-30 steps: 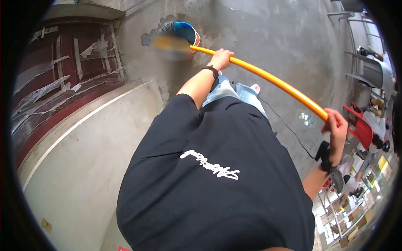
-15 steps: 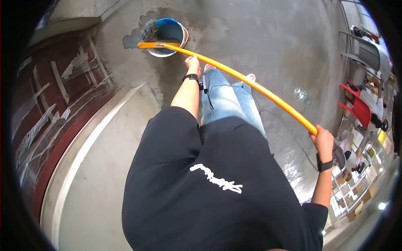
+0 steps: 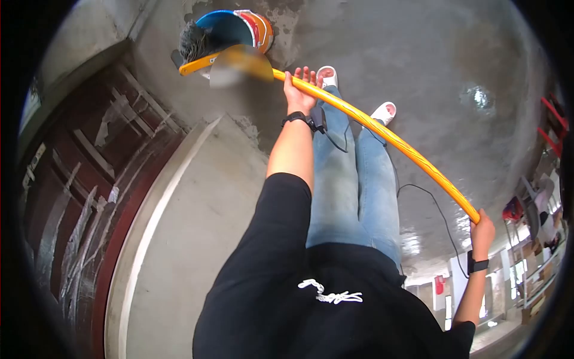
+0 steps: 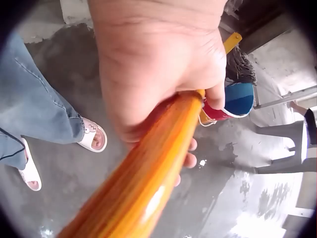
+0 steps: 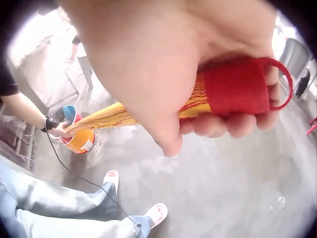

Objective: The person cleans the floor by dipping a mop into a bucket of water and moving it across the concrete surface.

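Observation:
A mop with a yellow wood-grained handle (image 3: pixel 382 131) slants between my hands. Its orange head bar (image 3: pixel 197 64) and grey strands (image 3: pixel 192 42) are at the mouth of the bucket (image 3: pixel 263 33), which is blue inside with an orange and red outer wall. My left hand (image 3: pixel 301 96) holds the handle near the bucket, thumb on one side, fingers extending past the other. At the far end, my right hand (image 3: pixel 483 234) grips the handle, fingers curled around its red, looped end cap (image 5: pixel 237 87). A blurred patch hides part of the mop in the head view.
The grey concrete floor (image 3: pixel 430 66) looks wet and shiny. A pale ledge (image 3: pixel 185 191) and a dark red panelled door (image 3: pixel 78 173) lie at left. A black cable (image 3: pixel 439 209) hangs near my legs; red chairs (image 3: pixel 553 125) and shelving stand at right.
The mop head came down to the bucket and now sits at its mouth. My left hand's fingers have loosened on the handle. My right hand has moved lower in the head view.

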A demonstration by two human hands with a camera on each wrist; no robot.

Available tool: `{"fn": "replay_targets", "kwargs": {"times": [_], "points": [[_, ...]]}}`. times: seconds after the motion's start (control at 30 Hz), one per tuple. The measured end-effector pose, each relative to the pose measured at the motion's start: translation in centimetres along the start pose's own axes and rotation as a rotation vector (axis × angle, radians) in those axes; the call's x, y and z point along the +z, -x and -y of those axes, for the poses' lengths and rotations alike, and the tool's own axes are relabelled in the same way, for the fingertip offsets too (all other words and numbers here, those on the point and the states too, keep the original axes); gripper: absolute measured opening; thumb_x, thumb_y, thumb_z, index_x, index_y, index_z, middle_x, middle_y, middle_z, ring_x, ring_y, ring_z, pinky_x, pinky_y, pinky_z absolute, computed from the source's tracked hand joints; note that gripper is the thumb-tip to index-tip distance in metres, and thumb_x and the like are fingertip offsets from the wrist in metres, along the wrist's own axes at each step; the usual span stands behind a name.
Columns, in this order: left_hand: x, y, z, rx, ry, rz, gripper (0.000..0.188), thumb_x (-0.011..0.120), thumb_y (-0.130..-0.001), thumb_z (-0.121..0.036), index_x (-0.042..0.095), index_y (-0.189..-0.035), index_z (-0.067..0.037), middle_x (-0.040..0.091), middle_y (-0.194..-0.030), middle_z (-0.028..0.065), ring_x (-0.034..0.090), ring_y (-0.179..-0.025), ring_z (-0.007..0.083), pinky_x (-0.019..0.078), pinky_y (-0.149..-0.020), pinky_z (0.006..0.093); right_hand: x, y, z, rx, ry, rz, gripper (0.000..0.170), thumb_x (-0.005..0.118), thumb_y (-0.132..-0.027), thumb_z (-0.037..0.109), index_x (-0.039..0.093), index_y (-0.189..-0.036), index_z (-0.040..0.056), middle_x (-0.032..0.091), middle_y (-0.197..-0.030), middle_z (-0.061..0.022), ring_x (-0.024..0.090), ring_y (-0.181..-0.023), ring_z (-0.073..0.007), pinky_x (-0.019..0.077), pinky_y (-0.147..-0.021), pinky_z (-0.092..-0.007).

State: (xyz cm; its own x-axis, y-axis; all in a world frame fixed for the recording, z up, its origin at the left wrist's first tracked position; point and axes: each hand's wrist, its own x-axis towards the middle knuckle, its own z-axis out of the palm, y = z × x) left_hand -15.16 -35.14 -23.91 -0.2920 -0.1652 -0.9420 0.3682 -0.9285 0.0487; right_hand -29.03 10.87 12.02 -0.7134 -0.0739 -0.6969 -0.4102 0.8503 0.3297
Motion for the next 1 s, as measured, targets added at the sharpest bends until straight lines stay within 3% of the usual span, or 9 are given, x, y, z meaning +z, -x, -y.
{"fn": "replay_targets", "kwargs": {"times": [0.03,0.07,0.1,0.43,0.57,0.7,0.77,0.93,1.0], "points": [[0.3,-0.6,0.5,-0.033,0.035,0.032,0.037,0.048,-0.087,-0.049,0.051,-0.082,-0.012,0.060,-0.081,0.0039,0.057,-0.070,0.0201,0.0508,-0.075,0.0423,1.3,-0.2,-0.4,0.003,0.000,-0.015,0.016,0.065,-0.072,0.009,0.053,-0.082,0.0047,0.058,-0.075,-0.0159,0.057,-0.074,-0.0357,0.0436,-0.063,-0.0435],[-0.6,-1.8,0.3,-0.093,0.180,0.233,0.040,0.047,-0.087,-0.050,0.050,-0.074,-0.012,0.055,-0.068,-0.0002,0.051,-0.057,0.0137,0.0478,-0.056,0.0278,2.5,-0.4,-0.2,0.019,-0.017,-0.005,0.016,0.065,-0.072,0.009,0.053,-0.082,0.0047,0.058,-0.075,-0.0159,0.057,-0.074,-0.0357,0.0436,-0.063,-0.0435],[-1.5,-2.8,0.7,-0.105,0.177,0.261,0.040,0.047,-0.088,-0.045,0.046,-0.063,-0.014,0.043,-0.054,-0.0043,0.041,-0.045,0.0085,0.0363,-0.044,0.0214,3.3,-1.0,-0.2,-0.062,-0.036,-0.124,0.015,0.064,-0.072,0.009,0.052,-0.080,0.0056,0.056,-0.074,-0.0136,0.056,-0.073,-0.0338,0.0434,-0.063,-0.0425],[0.3,2.5,3.7,0.091,-0.253,-0.187,0.028,0.049,-0.086,-0.026,0.037,-0.063,-0.017,0.034,-0.050,-0.0057,0.036,-0.040,0.0078,0.0360,-0.041,0.0245,16.2,-2.9,-5.3,-0.097,-0.092,-0.329,0.014,0.060,-0.080,0.017,0.050,-0.075,0.0092,0.053,-0.075,-0.0045,0.053,-0.076,-0.0244,0.0401,-0.068,-0.0378],[0.7,5.2,5.0,0.180,-0.339,-0.217,0.031,0.049,-0.084,-0.024,0.034,-0.058,-0.016,0.032,-0.046,-0.0054,0.035,-0.040,0.0087,0.0371,-0.045,0.0262,18.2,-2.6,-5.9,0.029,-0.087,-0.353,0.012,0.060,-0.081,0.019,0.052,-0.077,0.0111,0.053,-0.082,-0.0027,0.053,-0.082,-0.0215,0.0394,-0.072,-0.0378],[0.4,6.5,6.3,0.279,-0.430,-0.225,0.022,0.047,-0.087,-0.025,0.038,-0.070,-0.014,0.036,-0.055,-0.0026,0.037,-0.045,0.0100,0.0384,-0.046,0.0289,21.2,-2.8,-7.0,0.131,-0.115,-0.427,0.010,0.060,-0.081,0.020,0.053,-0.080,0.0130,0.053,-0.087,-0.0014,0.053,-0.084,-0.0208,0.0396,-0.076,-0.0382],[0.9,7.1,7.0,0.293,-0.452,-0.248,0.022,0.046,-0.087,-0.024,0.037,-0.072,-0.011,0.037,-0.056,0.0002,0.038,-0.047,0.0132,0.0392,-0.048,0.0304,21.8,-3.2,-7.7,0.205,-0.188,-0.599,0.009,0.061,-0.081,0.021,0.054,-0.081,0.0147,0.053,-0.091,0.0002,0.053,-0.086,-0.0207,0.0397,-0.078,-0.0390],[1.7,7.3,6.9,0.399,-0.531,-0.471,0.019,0.049,-0.086,-0.022,0.040,-0.075,-0.009,0.040,-0.053,0.0031,0.041,-0.046,0.0180,0.0412,-0.048,0.0329,22.6,-3.1,-8.5,0.100,-0.308,-0.699,0.013,0.063,-0.080,0.024,0.053,-0.079,0.0155,0.054,-0.080,0.0021,0.055,-0.077,-0.0184,0.0422,-0.073,-0.0324],[2.0,7.2,6.5,0.357,-0.595,-0.507,0.017,0.049,-0.086,-0.022,0.040,-0.079,-0.010,0.040,-0.055,0.0025,0.041,-0.047,0.0177,0.0409,-0.047,0.0333,21.9,-2.3,-9.6,-0.112,-0.294,-0.557,0.017,0.063,-0.077,0.021,0.049,-0.073,0.0119,0.056,-0.069,-0.0008,0.057,-0.068,-0.0220,0.0450,-0.063,-0.0329]]}}
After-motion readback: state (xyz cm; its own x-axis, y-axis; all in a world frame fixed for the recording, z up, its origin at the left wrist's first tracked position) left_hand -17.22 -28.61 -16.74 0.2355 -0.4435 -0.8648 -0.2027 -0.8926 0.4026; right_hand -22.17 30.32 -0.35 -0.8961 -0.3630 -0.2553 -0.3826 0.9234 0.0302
